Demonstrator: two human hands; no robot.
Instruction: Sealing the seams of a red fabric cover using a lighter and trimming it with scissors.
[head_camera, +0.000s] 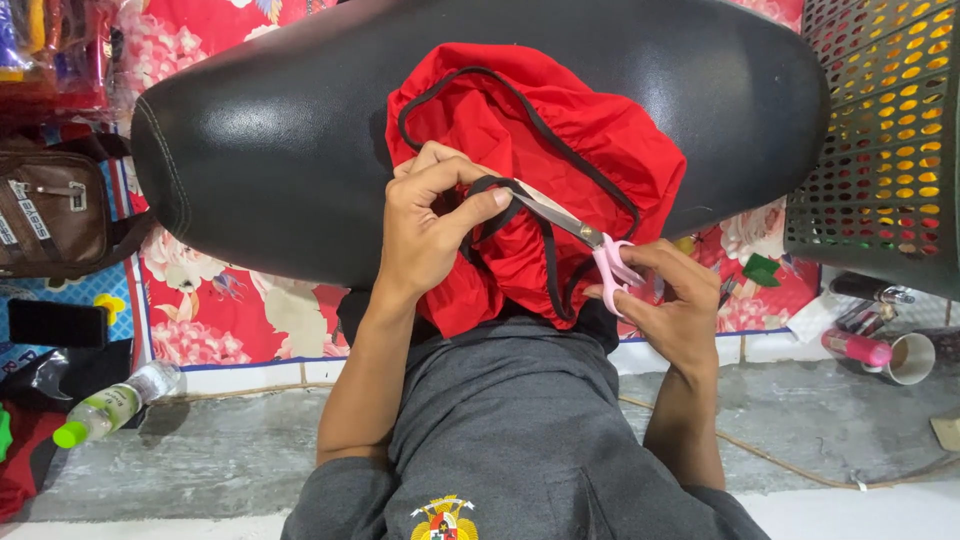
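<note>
The black elastic band (490, 187) is pinched taut by the left hand (425, 225), evidently to meet the blades of the pink-handled steel scissors (585, 240) gripped by the right hand (670, 300). The band's red fabric cover (590, 130) is draped over a black padded vinyl seat (260, 130) for support, beside a dark perforated plastic basket (890, 150).

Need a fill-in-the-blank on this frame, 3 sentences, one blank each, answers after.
1. The right hand holds scissors with ____ handles.
2. The left hand pinches a black strap on the ____ fabric.
3. The fabric lies on a ____ padded seat.
Answers: pink; red; black
</note>
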